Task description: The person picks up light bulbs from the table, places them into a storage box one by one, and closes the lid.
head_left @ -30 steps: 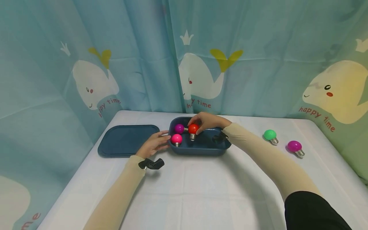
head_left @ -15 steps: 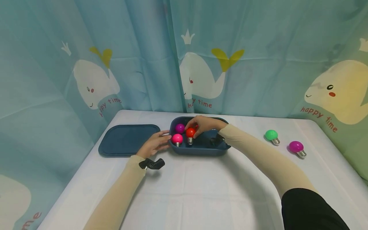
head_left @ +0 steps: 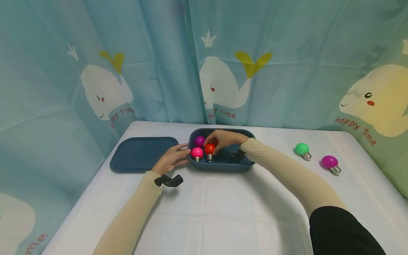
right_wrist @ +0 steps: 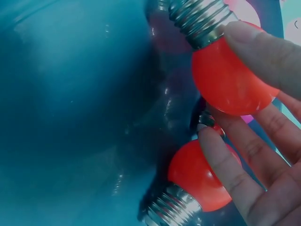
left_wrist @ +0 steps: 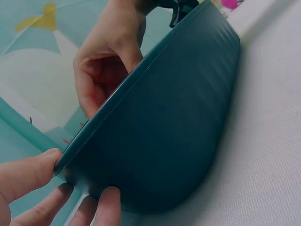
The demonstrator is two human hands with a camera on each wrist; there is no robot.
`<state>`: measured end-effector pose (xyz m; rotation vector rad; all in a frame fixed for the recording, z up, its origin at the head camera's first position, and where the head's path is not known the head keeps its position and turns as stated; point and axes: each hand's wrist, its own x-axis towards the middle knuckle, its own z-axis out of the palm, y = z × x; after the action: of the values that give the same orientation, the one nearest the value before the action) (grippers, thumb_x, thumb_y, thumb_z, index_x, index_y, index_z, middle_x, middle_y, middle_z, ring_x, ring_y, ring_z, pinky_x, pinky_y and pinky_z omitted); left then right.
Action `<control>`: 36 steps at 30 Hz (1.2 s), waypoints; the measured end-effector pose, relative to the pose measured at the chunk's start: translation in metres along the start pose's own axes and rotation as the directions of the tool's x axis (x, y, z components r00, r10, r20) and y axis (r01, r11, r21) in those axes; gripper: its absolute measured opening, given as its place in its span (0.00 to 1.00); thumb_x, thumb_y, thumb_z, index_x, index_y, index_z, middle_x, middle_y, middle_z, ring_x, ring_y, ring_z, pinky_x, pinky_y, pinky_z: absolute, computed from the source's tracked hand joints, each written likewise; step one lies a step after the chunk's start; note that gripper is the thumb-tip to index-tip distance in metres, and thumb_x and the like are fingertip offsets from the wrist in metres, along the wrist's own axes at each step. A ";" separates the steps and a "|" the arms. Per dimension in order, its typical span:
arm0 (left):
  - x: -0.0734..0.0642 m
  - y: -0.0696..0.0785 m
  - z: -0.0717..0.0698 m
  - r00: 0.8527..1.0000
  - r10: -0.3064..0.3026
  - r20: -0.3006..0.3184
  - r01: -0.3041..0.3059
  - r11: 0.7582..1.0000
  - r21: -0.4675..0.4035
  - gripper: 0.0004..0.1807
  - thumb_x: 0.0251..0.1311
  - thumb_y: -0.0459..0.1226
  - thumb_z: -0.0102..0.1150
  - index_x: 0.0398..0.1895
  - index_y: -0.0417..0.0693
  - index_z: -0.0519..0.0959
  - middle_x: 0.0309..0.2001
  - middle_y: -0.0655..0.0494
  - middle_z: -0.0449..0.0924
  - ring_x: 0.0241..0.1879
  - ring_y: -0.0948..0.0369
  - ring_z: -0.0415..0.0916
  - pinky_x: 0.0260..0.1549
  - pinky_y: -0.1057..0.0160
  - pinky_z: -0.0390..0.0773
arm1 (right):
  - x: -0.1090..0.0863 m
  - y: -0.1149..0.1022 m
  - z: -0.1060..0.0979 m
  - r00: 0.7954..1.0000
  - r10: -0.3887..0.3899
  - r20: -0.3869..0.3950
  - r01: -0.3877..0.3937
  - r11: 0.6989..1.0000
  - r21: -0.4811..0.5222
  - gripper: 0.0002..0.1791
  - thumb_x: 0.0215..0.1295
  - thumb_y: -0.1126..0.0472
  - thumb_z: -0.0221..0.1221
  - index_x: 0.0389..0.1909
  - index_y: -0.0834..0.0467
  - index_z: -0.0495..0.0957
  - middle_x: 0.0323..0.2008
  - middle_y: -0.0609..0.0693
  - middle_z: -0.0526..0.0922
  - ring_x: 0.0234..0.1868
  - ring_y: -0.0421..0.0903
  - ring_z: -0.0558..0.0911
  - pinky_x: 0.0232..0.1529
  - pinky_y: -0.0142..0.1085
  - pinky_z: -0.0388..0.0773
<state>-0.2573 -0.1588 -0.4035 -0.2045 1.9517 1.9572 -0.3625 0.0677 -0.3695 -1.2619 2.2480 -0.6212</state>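
A dark blue box (head_left: 220, 168) stands on the white table. My right hand (head_left: 225, 138) reaches into it and pinches a red light bulb (right_wrist: 230, 75), its metal screw base toward the near wall in the head view. Below that bulb, in the right wrist view, a second red bulb (right_wrist: 202, 172) lies in the box beside my fingers. A pink bulb (head_left: 197, 152) and a purple bulb (head_left: 199, 141) lie at the box's left end. My left hand (head_left: 172, 158) touches this end from outside, thumb at the rim and fingertips against the wall (left_wrist: 155, 127).
To the left of the box lies a flat dark blue lid (head_left: 140, 155). A green bulb (head_left: 301, 149) and another purple bulb (head_left: 330, 162) rest on the table (head_left: 242, 212) at the right. A whale-print curtain (head_left: 165, 81) hangs behind the table.
My right hand has shifted the red bulb slightly left and toward the near wall, next to the pink bulb. The left hand has stayed against the box.
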 end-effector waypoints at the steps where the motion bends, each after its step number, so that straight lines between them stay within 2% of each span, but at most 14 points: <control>1: 0.000 0.000 0.000 1.000 -0.002 -0.002 0.002 1.000 -0.001 0.31 0.67 0.33 0.49 0.72 0.41 0.54 0.69 0.40 0.59 0.59 0.53 0.68 0.64 0.51 0.68 | 0.000 0.000 0.000 1.000 0.001 0.003 -0.001 1.000 -0.003 0.23 0.51 0.67 0.68 0.51 0.61 0.78 0.50 0.56 0.82 0.47 0.48 0.80 0.54 0.37 0.79; 8: 0.001 0.001 0.000 1.000 0.000 -0.013 0.000 1.000 0.001 0.31 0.67 0.33 0.50 0.71 0.42 0.55 0.68 0.41 0.60 0.49 0.63 0.73 0.62 0.52 0.70 | 0.003 0.001 0.002 1.000 0.001 0.030 -0.001 1.000 -0.011 0.22 0.52 0.67 0.68 0.50 0.59 0.79 0.49 0.54 0.82 0.46 0.47 0.79 0.53 0.36 0.80; 11: 0.001 0.000 0.000 1.000 -0.001 -0.014 0.001 1.000 0.004 0.30 0.67 0.33 0.50 0.71 0.42 0.56 0.68 0.41 0.61 0.47 0.64 0.73 0.62 0.52 0.70 | 0.003 0.002 0.004 0.999 -0.002 0.049 0.002 1.000 -0.006 0.22 0.52 0.67 0.67 0.50 0.59 0.79 0.50 0.55 0.81 0.47 0.47 0.78 0.54 0.36 0.79; 18: 0.000 0.001 0.001 1.000 0.004 -0.004 -0.004 1.000 0.005 0.31 0.67 0.33 0.50 0.71 0.42 0.55 0.68 0.41 0.60 0.53 0.60 0.71 0.63 0.51 0.69 | 0.003 0.001 0.007 0.998 0.003 0.066 -0.003 1.000 -0.003 0.23 0.52 0.68 0.67 0.52 0.61 0.78 0.52 0.56 0.80 0.51 0.49 0.79 0.58 0.38 0.77; 26: -0.001 0.000 0.000 1.000 0.009 0.000 -0.009 1.000 -0.001 0.31 0.67 0.33 0.49 0.72 0.42 0.54 0.69 0.40 0.58 0.53 0.60 0.71 0.64 0.50 0.67 | 0.002 -0.001 0.008 0.996 0.038 0.082 -0.038 0.999 0.004 0.23 0.54 0.67 0.66 0.53 0.60 0.77 0.54 0.56 0.80 0.52 0.49 0.78 0.57 0.38 0.77; 36: -0.001 0.000 0.001 1.000 0.001 -0.005 -0.001 1.000 -0.004 0.30 0.67 0.33 0.48 0.72 0.42 0.55 0.69 0.41 0.58 0.58 0.55 0.68 0.64 0.50 0.68 | 0.001 -0.001 0.006 0.995 0.038 0.087 -0.041 0.999 0.033 0.23 0.54 0.68 0.65 0.53 0.60 0.77 0.54 0.56 0.79 0.52 0.50 0.79 0.55 0.37 0.79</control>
<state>-0.2565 -0.1582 -0.4028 -0.2105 1.9519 1.9628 -0.3584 0.0657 -0.3732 -1.2012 2.1768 -0.5769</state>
